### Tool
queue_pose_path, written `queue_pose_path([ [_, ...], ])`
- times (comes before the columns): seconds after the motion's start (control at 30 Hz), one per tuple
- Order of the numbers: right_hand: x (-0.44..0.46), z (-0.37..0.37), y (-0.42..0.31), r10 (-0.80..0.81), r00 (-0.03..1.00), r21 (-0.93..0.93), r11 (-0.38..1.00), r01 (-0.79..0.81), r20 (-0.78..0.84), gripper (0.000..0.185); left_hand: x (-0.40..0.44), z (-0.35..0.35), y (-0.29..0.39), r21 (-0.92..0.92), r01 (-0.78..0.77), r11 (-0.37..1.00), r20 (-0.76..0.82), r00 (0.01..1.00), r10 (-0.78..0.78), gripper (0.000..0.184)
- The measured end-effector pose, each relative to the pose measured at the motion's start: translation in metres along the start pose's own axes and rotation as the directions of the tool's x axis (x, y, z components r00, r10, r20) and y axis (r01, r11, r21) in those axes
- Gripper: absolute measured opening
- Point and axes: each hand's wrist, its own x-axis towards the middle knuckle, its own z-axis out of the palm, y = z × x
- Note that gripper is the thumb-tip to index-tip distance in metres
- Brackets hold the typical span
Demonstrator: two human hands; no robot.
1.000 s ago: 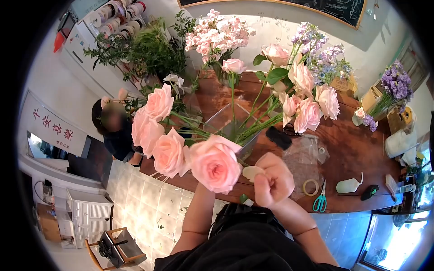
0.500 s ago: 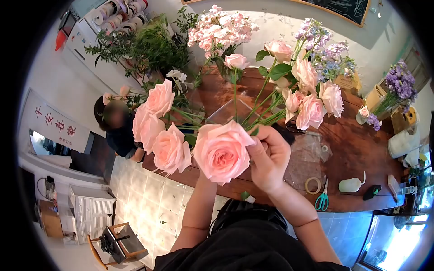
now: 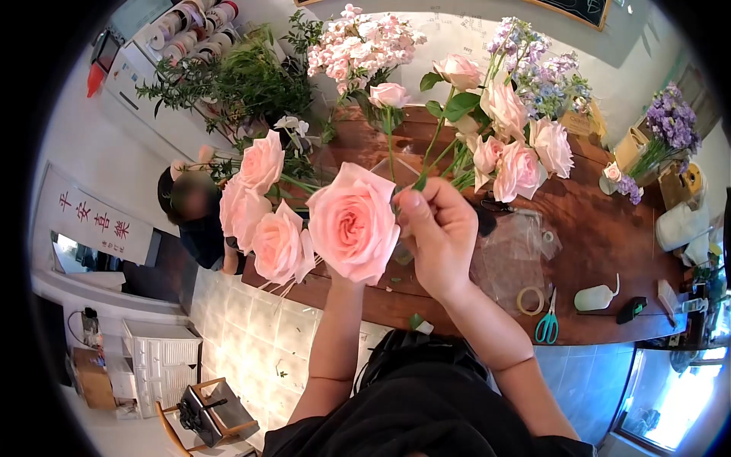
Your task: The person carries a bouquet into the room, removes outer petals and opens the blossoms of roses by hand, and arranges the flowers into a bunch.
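Note:
A large open pink rose point(image 3: 354, 222) faces me at the centre and covers most of my left hand, whose fingers are hidden; its forearm point(image 3: 335, 335) rises from below to just behind the bloom. Beside that rose, my right hand point(image 3: 442, 236) is closed in a pinch, with a bit of green leaf or stem point(image 3: 421, 182) at its fingertips. More pink roses point(image 3: 279, 242) cluster on the left. On the right, another group of pink roses point(image 3: 518, 171) spreads out, its green stems running toward the centre. A single rose point(image 3: 389, 96) stands upright farther back.
The wooden table point(image 3: 594, 244) holds turquoise scissors point(image 3: 547, 326), a tape roll point(image 3: 530, 301), a white squeeze bottle point(image 3: 596, 297) and clear plastic wrap point(image 3: 506, 251). Greenery point(image 3: 259, 84) and purple flowers point(image 3: 672, 122) stand around. A person point(image 3: 199, 221) is at the left, near a chair point(image 3: 205, 415).
The central rose and both hands appear slightly higher and to the left. My right hand remains pinched beside the rose. The whole view has shifted a little.

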Motion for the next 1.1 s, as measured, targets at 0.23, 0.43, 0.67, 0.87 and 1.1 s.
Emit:
queue_pose_path([
  [0.23, -0.004, -0.029, -0.003, 0.149, 0.962, 0.048, 0.985, -0.165, 0.229, 0.016, 0.013, 0.019, 0.019, 0.01, -0.185, 0.983, -0.045, 0.982, 0.186, 0.045],
  [0.43, -0.043, -0.044, -0.007, 0.496, 0.408, -0.641, 0.553, 0.532, 0.767, 0.039, 0.018, 0.028, 0.041, -0.232, -0.269, 0.935, 0.007, 0.961, 0.278, 0.037],
  [0.67, -0.004, -0.008, -0.03, -0.126, 0.955, -0.691, 0.666, 0.281, 0.267, 0.023, 0.008, 0.037, 0.056, -0.383, -0.199, 0.902, 0.082, 0.965, 0.248, 0.005],
  [0.87, 0.022, -0.037, -0.001, -0.27, 0.962, -0.637, 0.733, 0.239, 0.05, 0.008, 0.009, 0.034, 0.049, -0.348, -0.281, 0.894, 0.174, 0.918, 0.356, 0.006],
  [1.1, -0.001, -0.028, -0.032, -0.052, 0.819, -0.607, 0.645, 0.465, 0.572, 0.02, 0.017, 0.035, 0.049, -0.319, -0.23, 0.92, 0.152, 0.945, 0.289, 0.007],
])
